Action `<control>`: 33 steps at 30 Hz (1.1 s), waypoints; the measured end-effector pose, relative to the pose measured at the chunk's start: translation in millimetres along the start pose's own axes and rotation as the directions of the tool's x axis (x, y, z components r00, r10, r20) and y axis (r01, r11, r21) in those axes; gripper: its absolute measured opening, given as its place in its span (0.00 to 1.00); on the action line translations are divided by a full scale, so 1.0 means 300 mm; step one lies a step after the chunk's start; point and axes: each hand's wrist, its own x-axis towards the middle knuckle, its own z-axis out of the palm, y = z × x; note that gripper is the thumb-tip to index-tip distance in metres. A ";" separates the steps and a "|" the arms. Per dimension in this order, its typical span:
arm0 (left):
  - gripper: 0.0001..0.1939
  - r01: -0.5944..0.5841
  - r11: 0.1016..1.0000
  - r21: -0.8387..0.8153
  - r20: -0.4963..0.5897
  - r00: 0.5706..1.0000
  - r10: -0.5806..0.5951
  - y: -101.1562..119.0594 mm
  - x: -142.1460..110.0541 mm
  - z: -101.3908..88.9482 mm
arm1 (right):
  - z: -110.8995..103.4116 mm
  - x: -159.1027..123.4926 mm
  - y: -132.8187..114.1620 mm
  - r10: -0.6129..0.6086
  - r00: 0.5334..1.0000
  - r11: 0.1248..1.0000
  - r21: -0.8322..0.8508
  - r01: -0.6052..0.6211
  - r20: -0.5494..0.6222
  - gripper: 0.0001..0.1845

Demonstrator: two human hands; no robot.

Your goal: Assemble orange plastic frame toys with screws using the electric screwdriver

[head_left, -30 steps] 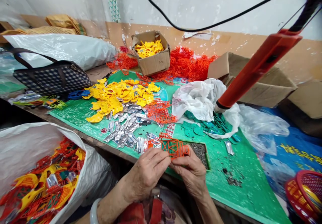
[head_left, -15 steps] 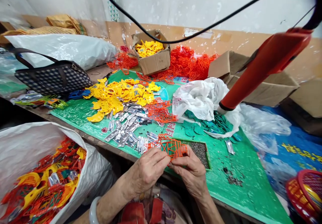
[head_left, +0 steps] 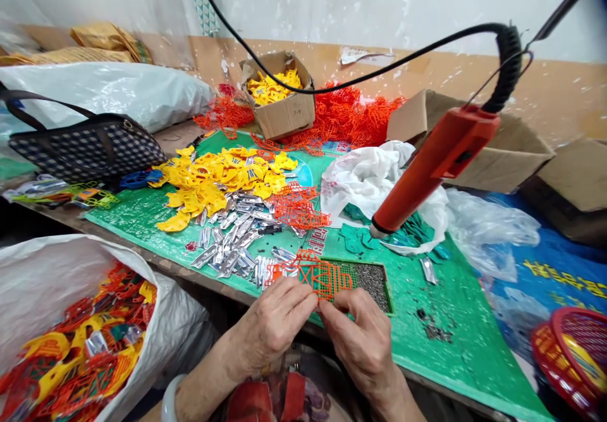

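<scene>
My left hand grips the near edge of an orange plastic lattice frame, fingers closed. Pressed together at that same edge, the fingertips of my right hand meet those of the left; anything small between them is hidden. Just beyond the hands lies a shallow green tray of tiny dark metal pieces, perhaps screws, partly behind the frame. A red-orange electric screwdriver hangs tip-down on a black cable above the right side of the table. Silver strips lie heaped left of the frame.
Yellow plastic parts and more orange lattice pieces cover the green table top. Green parts lie by a white plastic bag. A big white sack of coloured parts stands left; a red basket stands right.
My right hand has shifted from the frame's right side to its near edge, close against the left fingertips. In the view, the screwdriver hangs further left and lower.
</scene>
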 end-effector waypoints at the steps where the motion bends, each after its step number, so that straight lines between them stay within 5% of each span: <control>1: 0.12 0.007 1.000 0.003 0.000 1.000 -0.007 0.001 0.000 -0.002 | 0.000 0.001 0.003 0.003 1.000 1.000 0.021 -0.003 -0.005 0.15; 20: 0.09 -0.069 0.997 -0.046 0.126 0.989 0.075 -0.055 -0.009 -0.005 | 0.010 0.009 0.029 0.041 0.995 0.968 0.242 -0.062 0.088 0.10; 27: 0.09 -0.115 0.992 -0.057 0.156 0.980 0.123 -0.063 -0.008 -0.007 | 0.028 0.004 0.021 0.066 0.994 0.976 0.202 -0.082 0.085 0.08; 33: 0.11 -0.033 0.999 -0.013 0.154 0.988 0.034 -0.052 -0.027 0.016 | 0.061 -0.013 0.005 -0.002 0.998 0.999 0.047 -0.001 0.061 0.14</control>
